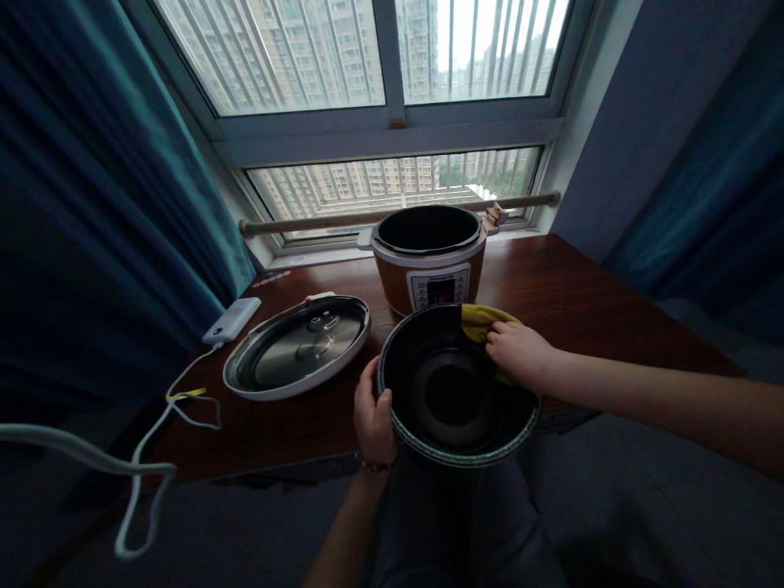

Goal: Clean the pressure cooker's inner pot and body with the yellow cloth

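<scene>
The pot (453, 400) is gripped on one side by the left hand (375, 415); tipping could be caused by pressure from the right hand (519, 351) (yellow cloth (476, 321) clutched).

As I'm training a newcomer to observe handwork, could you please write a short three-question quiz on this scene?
1. True or false: the left hand holds the pot at its rim.
2. What does the right hand hold?
a) lid
b) cloth
c) cable
3. Fill in the blank: the cooker stands on the ____.

Key:
1. True
2. b
3. table
</scene>
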Tool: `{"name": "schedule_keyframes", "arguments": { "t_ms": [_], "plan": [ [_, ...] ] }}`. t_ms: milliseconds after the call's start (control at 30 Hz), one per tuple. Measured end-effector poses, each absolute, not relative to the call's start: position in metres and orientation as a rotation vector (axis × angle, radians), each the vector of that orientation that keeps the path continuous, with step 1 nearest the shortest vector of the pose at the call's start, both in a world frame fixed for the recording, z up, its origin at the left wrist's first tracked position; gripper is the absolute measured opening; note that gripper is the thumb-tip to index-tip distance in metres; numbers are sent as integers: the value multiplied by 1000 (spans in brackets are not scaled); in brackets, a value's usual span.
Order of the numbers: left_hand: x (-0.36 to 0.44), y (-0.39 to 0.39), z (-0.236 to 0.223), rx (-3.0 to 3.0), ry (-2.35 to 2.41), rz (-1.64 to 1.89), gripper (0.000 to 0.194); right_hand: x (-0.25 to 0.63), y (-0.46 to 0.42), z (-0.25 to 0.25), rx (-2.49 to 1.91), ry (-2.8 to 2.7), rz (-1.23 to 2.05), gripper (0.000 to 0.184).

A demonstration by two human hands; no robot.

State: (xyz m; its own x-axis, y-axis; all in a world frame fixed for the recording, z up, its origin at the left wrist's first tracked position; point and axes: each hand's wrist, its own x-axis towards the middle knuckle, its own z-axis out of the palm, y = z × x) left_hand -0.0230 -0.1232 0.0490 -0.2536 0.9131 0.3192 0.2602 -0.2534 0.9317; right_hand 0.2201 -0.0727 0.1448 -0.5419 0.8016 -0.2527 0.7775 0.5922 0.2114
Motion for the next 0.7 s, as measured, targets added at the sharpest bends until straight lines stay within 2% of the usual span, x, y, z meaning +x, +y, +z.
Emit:
{"name": "schedule_keyframes", "arguments": {
  "t_ms": [100, 233, 367, 433, 500, 600, 700],
  "plan": [
    [-26, -126, 55, 1544, 1529, 1506, 50, 212, -88, 153, 1415, 2435, -8, 23],
    [-26, -132, 78, 1754, 1677, 1492, 53, 195, -106, 159, 1453, 2314, -410, 30],
    [-21, -140, 111, 2018, 1570, 1447, 42, 194, -111, 167, 1284, 2415, -825, 37],
    [-18, -141, 126, 2120, 1443, 1340, 36, 204, -110, 169, 1402, 2569, -894, 35],
    [-13, -135, 139, 2200, 1317, 1139, 32, 218, -110, 166, 1730, 2728, -816, 33],
    [2, -117, 149, 2275, 1137, 750, 27, 236, -112, 146, 2333, 2847, -406, 33],
    [30, -93, 140, 2245, 1069, 623, 14, 243, -115, 117, 2636, 2806, -169, 46]
  ]
}}
